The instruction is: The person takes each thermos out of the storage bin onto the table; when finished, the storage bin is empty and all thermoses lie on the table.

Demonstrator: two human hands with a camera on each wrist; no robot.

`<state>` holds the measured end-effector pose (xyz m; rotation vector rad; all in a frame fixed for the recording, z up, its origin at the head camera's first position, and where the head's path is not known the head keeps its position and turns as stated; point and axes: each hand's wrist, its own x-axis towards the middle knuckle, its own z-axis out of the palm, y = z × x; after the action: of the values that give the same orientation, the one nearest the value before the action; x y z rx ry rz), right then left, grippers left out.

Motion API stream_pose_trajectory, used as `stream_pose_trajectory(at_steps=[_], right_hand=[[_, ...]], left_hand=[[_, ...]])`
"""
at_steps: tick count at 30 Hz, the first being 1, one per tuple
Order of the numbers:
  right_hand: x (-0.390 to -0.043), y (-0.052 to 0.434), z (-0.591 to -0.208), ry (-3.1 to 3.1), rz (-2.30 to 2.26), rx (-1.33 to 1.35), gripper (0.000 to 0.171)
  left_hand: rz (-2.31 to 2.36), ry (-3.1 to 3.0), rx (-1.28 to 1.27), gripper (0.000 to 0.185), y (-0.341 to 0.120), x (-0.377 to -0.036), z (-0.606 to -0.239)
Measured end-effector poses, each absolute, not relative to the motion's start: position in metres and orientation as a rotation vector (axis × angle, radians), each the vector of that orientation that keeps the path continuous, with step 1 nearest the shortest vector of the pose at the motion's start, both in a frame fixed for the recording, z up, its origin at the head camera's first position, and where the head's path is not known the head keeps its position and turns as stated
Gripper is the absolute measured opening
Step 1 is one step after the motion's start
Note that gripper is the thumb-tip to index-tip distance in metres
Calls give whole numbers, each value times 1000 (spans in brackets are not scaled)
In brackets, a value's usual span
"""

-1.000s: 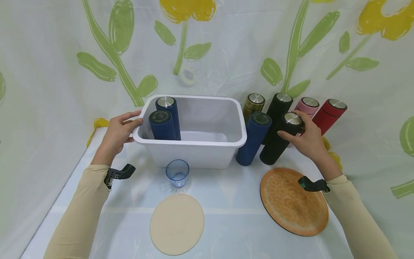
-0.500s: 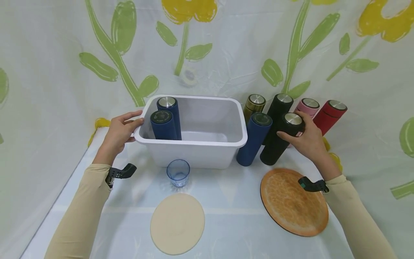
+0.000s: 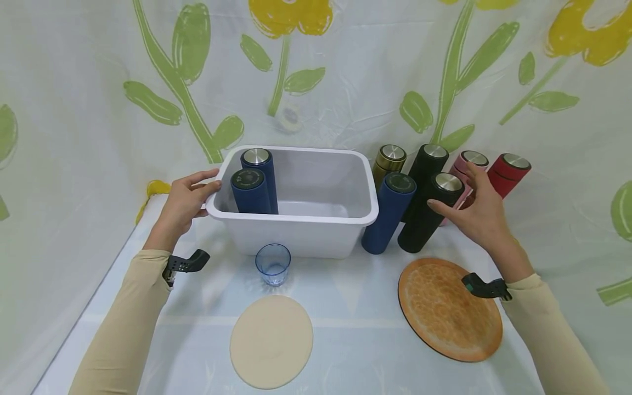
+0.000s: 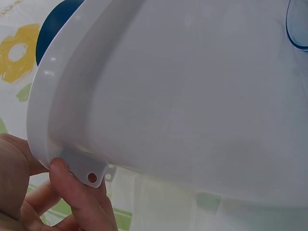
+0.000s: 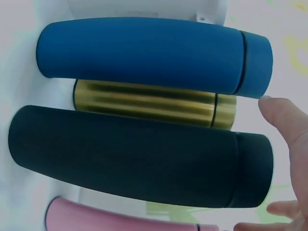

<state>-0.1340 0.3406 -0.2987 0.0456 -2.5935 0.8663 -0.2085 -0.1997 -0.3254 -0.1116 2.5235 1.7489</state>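
My left hand (image 3: pixel 197 189) grips the left end rim of a white plastic tub (image 3: pixel 296 217); in the left wrist view its fingers (image 4: pixel 79 192) pinch a small tab under the tub's rim (image 4: pixel 43 110). Two dark blue bottles (image 3: pixel 252 189) stand inside the tub at its left end. My right hand (image 3: pixel 469 206) is spread beside the front black bottle (image 3: pixel 424 216), holding nothing, with the thumb near its side. A third blue bottle (image 3: pixel 387 216) stands just left of that black one. In the right wrist view the black bottle (image 5: pixel 134 159) lies between the gold bottle (image 5: pixel 149 103) and the pink one (image 5: pixel 96 216).
Behind stand a gold bottle (image 3: pixel 388 160), another black bottle (image 3: pixel 428 158), a pink bottle (image 3: pixel 471 163) and a red bottle (image 3: pixel 507 170). A blue glass cup (image 3: pixel 272 263), a beige round mat (image 3: pixel 271 340) and an orange round mat (image 3: pixel 449 310) lie in front. A flowered curtain surrounds the table.
My right hand has let go of the front black bottle's top and drawn back to the right with its fingers spread. The left hand stays on the tub rim.
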Motion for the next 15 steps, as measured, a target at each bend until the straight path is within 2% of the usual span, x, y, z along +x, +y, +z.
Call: stream_pose_trajectory(at_steps=[15], right_hand=[[-119,329,-278,-2513,864,152,106]], left_hand=[[1755,2521,-117,56,-200,-209,-326]])
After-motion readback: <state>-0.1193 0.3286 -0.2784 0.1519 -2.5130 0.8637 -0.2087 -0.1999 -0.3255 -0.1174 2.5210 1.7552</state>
